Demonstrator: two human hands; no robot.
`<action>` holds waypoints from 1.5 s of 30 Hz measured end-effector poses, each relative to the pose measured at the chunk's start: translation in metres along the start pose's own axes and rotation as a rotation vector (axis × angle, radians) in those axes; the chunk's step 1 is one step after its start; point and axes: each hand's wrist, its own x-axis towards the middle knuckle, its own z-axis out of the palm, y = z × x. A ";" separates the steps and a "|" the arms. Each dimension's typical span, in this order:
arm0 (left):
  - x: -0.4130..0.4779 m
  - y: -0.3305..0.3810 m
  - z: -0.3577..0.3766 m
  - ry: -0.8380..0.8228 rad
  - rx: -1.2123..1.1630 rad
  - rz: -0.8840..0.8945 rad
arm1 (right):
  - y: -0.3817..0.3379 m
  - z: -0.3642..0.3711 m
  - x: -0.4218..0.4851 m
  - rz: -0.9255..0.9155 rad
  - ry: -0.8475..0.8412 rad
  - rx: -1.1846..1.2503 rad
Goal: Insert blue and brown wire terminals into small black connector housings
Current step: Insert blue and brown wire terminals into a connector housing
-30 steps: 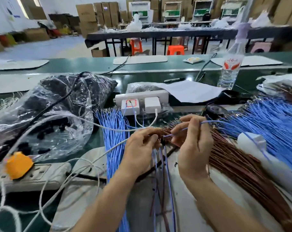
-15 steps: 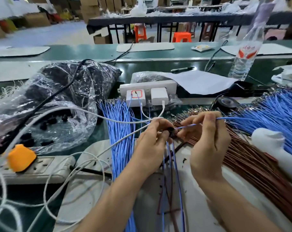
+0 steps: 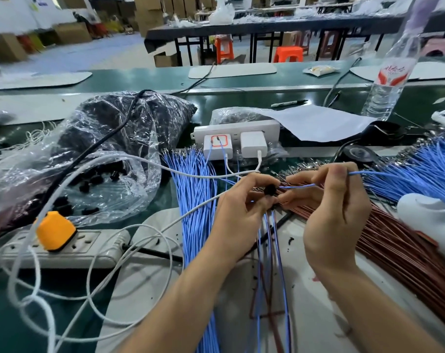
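My left hand (image 3: pixel 244 205) pinches a small black connector housing (image 3: pixel 270 190) with several blue and brown wires (image 3: pixel 272 250) hanging down from it. My right hand (image 3: pixel 333 212) pinches a single blue wire (image 3: pixel 296 186) whose tip meets the housing; its tail runs out past my fingers to the right. A bundle of blue wires (image 3: pixel 196 200) lies left of my hands. A brown wire bundle (image 3: pixel 394 245) lies under and right of my right hand, with more blue wires (image 3: pixel 415 169) at the far right.
A clear plastic bag of black housings (image 3: pixel 94 179) sits at the left. A white power strip with an orange plug (image 3: pixel 55 235) lies in front of it, and white cables (image 3: pixel 101 263) loop over the bench. Behind stand a strip with chargers (image 3: pixel 236 138), paper and a water bottle (image 3: pixel 387 85).
The view has shifted down and left. My right hand has brought the blue wire's tip to the housing in my left hand, and the housing now shows between my fingertips.
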 end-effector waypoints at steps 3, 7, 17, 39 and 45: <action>0.000 0.001 0.000 0.001 -0.032 -0.009 | 0.001 0.001 0.001 -0.048 0.003 -0.024; -0.001 0.002 0.000 0.007 -0.013 0.008 | 0.002 0.000 -0.001 -0.054 0.000 -0.029; -0.001 0.003 -0.001 0.033 0.119 0.066 | 0.009 -0.002 0.001 -0.133 -0.073 -0.280; -0.001 0.003 0.001 0.135 0.023 0.072 | 0.016 0.000 0.002 0.212 -0.372 -0.272; -0.003 0.005 0.007 0.083 0.014 0.012 | 0.016 -0.010 0.012 0.122 -0.248 -0.496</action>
